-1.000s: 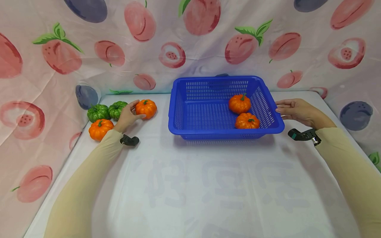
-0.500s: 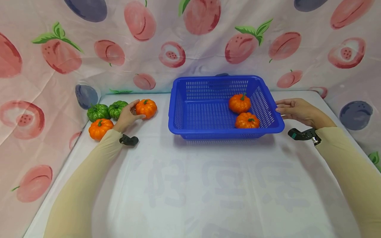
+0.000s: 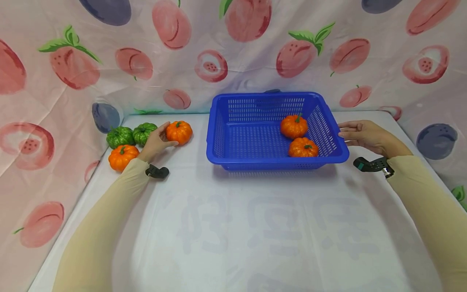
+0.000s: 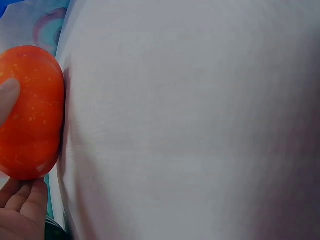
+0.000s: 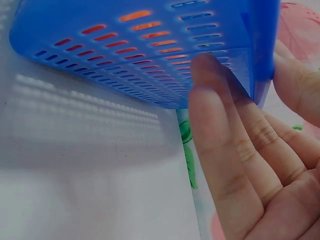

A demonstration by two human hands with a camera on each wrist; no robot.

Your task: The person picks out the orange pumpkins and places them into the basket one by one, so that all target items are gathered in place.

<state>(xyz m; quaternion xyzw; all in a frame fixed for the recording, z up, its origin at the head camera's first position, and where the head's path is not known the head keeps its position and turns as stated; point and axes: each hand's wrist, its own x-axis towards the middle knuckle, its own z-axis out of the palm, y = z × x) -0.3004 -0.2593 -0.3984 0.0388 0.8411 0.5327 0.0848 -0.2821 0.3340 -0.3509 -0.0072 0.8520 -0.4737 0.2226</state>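
Observation:
My left hand (image 3: 157,142) holds a small orange pumpkin (image 3: 179,133) on the white table, left of the basket. In the left wrist view, the thumb lies on one side of this pumpkin (image 4: 37,115), with fingertips at another side. At the right end of a blue plastic basket (image 3: 277,161) is my right hand (image 3: 365,136). The right wrist view shows its thumb at the basket's rim (image 5: 265,45) and long, fairly straight fingers under it along the slotted wall. Two orange pumpkins, a rear one (image 3: 293,126) and a front one (image 3: 303,147), lie in the basket's right half.
Left of my left hand sit two green pumpkins, one farther left (image 3: 119,138) and one partly behind the hand (image 3: 142,134). Another orange pumpkin (image 3: 123,158) lies in front of them. A fruit-print cloth (image 3: 248,79) hangs behind the table (image 3: 226,227).
Almost nothing differs. Both hands, the basket and the pumpkins keep their places; the head view has shifted very slightly.

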